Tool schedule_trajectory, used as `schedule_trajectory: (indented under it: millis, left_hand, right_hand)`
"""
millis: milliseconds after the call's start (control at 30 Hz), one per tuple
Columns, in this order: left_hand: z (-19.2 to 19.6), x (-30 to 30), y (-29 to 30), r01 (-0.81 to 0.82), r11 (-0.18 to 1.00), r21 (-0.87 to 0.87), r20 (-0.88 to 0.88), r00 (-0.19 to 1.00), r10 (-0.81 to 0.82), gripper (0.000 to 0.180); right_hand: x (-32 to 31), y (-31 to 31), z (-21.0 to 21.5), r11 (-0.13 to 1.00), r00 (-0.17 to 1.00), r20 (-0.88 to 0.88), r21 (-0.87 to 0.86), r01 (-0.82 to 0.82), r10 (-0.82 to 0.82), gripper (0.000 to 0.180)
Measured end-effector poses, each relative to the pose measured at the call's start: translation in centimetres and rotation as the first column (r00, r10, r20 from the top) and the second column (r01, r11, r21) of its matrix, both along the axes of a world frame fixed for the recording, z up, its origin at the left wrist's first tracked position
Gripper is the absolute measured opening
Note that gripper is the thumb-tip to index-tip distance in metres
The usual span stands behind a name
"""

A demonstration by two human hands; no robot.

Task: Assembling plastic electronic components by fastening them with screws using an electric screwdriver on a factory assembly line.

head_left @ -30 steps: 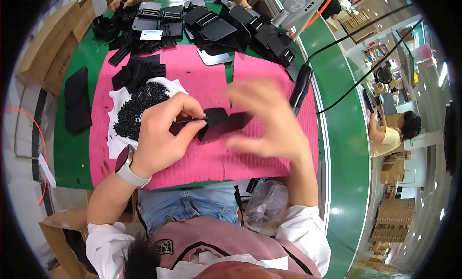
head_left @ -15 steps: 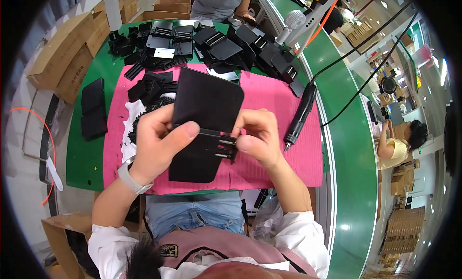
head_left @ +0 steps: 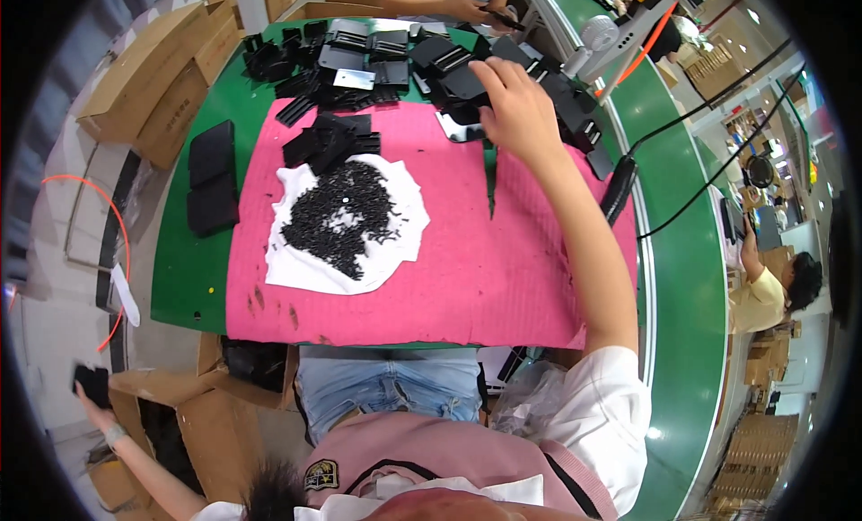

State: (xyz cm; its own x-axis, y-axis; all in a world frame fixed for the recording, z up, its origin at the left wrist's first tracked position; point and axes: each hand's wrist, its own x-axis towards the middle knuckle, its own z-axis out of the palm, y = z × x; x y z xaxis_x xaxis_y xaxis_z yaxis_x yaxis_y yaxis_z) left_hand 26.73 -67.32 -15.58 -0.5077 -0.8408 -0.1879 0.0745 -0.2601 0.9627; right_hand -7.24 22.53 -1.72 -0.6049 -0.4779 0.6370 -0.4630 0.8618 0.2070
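At the far left, low in the view, my outstretched left hand (head_left: pixel 92 408) grips a black flat panel (head_left: pixel 91 384) by its edge, beside a cardboard box. My right hand (head_left: pixel 519 106) reaches over the far side of the table, its thumb and fingers apart at a black panel (head_left: pixel 462 83) in the pile; whether it touches the panel is unclear. Below that hand lies a thin dark pointed tool (head_left: pixel 491 184). A white cloth (head_left: pixel 409 207) on the pink mat bears a heap of small black screws (head_left: pixel 328 207).
The pink mat (head_left: pixel 467 287) covers much of the green table (head_left: pixel 189 287). Black parts (head_left: pixel 328 144) lie above the cloth, and two black panels (head_left: pixel 211 180) at the left. A black electric screwdriver (head_left: pixel 620 189) rests at the right. Another person's hands (head_left: pixel 471 11) work across the table.
The black panel has left the mat with my left hand, going far left and down. My right hand has let go of it and moved up to the pile. The cloth and screws are uncovered.
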Motion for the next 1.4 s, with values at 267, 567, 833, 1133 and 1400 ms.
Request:
schedule_trajectory:
  millis: [267,567,833,1133,1400]
  left_hand:
    - [-7.5,9.9,-3.2,-0.433,0.901,-0.021,0.222,0.877,0.427,0.047]
    - [9.1,-19.0,33.3,0.487,0.696,-0.528,0.037,0.832,-0.553,0.045]
    - [13.9,-26.1,58.1,0.885,0.446,-0.132,-0.479,0.337,-0.811,0.032]
    - [11.4,-29.3,55.6,0.813,0.58,-0.04,-0.473,0.496,-0.728,0.025]
    - [10.9,-29.4,55.1,0.854,0.517,-0.058,-0.448,0.44,-0.778,0.022]
  right_hand:
    - [-5.7,1.7,-3.7,0.971,0.982,0.013,0.149,0.185,-0.189,0.059]
    - [3.1,-7.8,0.8,0.977,0.971,-0.179,-0.114,-0.182,0.16,0.051]
    - [8.6,-13.0,0.4,0.946,0.937,-0.134,0.084,-0.313,0.322,0.048]
    - [-0.7,-13.1,0.7,0.783,0.672,0.405,-0.374,-0.498,0.62,0.053]
    - [-9.9,-11.7,-3.7,0.937,0.887,0.351,-0.283,-0.204,0.299,0.031]
